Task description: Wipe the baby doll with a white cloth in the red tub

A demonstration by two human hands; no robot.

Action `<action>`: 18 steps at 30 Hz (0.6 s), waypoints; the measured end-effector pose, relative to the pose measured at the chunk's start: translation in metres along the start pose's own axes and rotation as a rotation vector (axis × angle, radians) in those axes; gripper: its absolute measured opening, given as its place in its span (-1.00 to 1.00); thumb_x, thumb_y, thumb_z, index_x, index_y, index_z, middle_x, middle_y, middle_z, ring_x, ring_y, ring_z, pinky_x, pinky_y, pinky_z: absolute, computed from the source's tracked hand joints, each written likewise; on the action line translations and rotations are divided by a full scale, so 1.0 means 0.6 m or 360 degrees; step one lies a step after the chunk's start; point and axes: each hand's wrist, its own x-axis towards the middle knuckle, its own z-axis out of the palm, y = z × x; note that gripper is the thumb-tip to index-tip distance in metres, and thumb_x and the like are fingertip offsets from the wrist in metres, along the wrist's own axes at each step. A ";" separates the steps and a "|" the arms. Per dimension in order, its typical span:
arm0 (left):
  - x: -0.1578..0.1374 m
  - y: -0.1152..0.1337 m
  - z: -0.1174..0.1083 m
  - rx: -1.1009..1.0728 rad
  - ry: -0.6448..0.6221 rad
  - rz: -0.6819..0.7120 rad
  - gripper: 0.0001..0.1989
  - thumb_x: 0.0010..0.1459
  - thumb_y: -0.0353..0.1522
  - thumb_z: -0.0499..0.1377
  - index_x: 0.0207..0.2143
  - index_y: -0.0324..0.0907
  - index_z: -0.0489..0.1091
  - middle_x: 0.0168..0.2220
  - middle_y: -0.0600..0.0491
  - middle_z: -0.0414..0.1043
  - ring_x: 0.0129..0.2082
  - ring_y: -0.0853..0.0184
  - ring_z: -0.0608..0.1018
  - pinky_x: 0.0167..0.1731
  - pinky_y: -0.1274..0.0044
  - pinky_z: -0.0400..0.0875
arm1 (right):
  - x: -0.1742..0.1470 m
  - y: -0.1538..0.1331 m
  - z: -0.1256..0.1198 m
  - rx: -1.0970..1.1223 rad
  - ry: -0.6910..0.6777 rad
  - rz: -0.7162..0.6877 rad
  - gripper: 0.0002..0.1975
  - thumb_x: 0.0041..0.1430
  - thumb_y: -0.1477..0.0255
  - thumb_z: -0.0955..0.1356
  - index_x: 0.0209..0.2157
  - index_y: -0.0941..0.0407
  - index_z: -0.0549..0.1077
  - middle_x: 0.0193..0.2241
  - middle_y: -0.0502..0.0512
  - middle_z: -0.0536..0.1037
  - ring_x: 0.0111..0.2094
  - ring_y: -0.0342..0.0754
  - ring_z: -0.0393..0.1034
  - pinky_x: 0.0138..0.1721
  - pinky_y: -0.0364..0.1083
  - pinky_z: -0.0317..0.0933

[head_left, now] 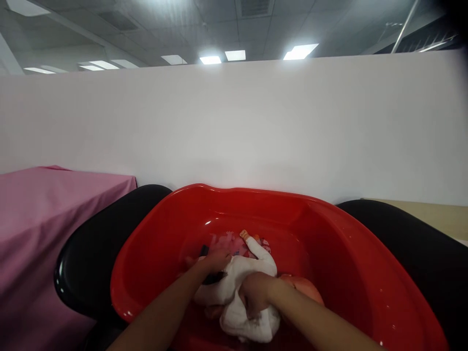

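Note:
A large red plastic basin (329,229) fills the lower middle of the view. Inside it lies a white cloth garment (252,270) with a patterned pink part (234,243) at its far end. My left hand (214,261) presses on the left side of the white cloth, next to a small dark object (214,278). My right hand (256,295) is closed on a bunch of the white cloth near the front. A pinkish rounded thing (305,287) lies just right of my right wrist, partly hidden.
Black rounded tubs stand on either side of the basin, one on the left (95,248) and another on the right (413,243). A pink cloth covers a surface (40,204) at left. A white partition wall (234,126) rises directly behind.

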 end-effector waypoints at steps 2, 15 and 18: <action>-0.001 0.004 -0.002 0.0071 0.0034 0.0033 -0.57 0.37 -0.28 -0.12 -0.10 -0.24 0.52 -0.03 -0.19 0.60 -0.04 0.12 0.60 -0.05 0.36 0.41 | -0.001 0.001 0.000 -0.0005 -0.0057 0.0006 -0.51 0.06 -0.01 0.48 -0.33 0.18 0.61 -0.51 0.02 0.49 -0.44 0.02 0.39 -0.32 -0.01 0.29; -0.057 0.088 0.031 0.0271 0.0298 0.0876 -0.52 0.31 -0.36 0.05 0.25 -0.10 0.41 0.33 -0.08 0.37 0.31 0.06 0.40 0.30 0.24 0.26 | -0.047 -0.038 -0.025 0.0271 -0.0501 0.0051 -0.74 0.10 0.21 0.51 -0.45 0.06 0.45 -0.52 -0.17 0.44 -0.46 -0.13 0.34 -0.40 -0.14 0.21; -0.080 0.096 0.040 0.0431 0.0284 0.1032 -0.49 0.33 -0.25 0.09 0.30 -0.09 0.37 0.41 -0.05 0.28 0.40 0.10 0.31 0.41 0.28 0.14 | -0.080 -0.050 -0.029 0.0347 -0.0477 0.0088 -0.69 0.18 0.13 0.46 -0.42 0.07 0.43 -0.47 -0.14 0.45 -0.45 -0.15 0.33 -0.38 -0.14 0.20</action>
